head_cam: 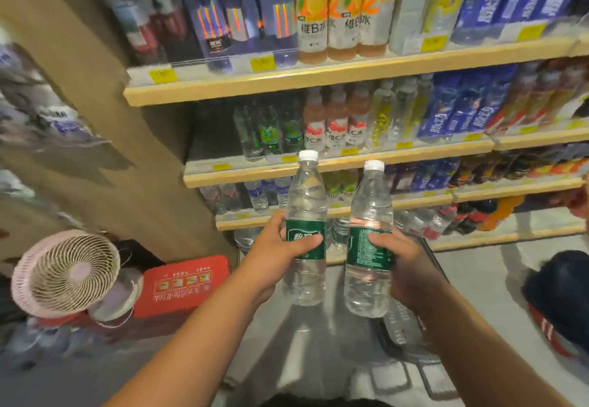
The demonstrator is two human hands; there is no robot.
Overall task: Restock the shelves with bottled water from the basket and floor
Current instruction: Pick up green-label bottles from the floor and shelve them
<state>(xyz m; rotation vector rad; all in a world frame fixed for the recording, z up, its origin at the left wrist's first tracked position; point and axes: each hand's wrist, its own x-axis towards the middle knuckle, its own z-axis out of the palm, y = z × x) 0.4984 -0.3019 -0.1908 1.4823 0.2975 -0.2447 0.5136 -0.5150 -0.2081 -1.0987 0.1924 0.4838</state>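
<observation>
Wood-edged shelves (318,83) crammed with drinks climb in tiers above a pale floor (478,279), with a gap at the left of the second tier that is probably room for stock. A pink fan (68,272) with a round slatted grille sits low at left. Before the lower tiers the left hand (274,256) curls round the left bottle (306,196) at its green label, the right hand (408,266) round the right bottle (371,202) likewise — both clear ribbed plastic, upright, side by side but apart, a grip seemingly suited to shelving two at once. White screw caps (308,154) top each.
</observation>
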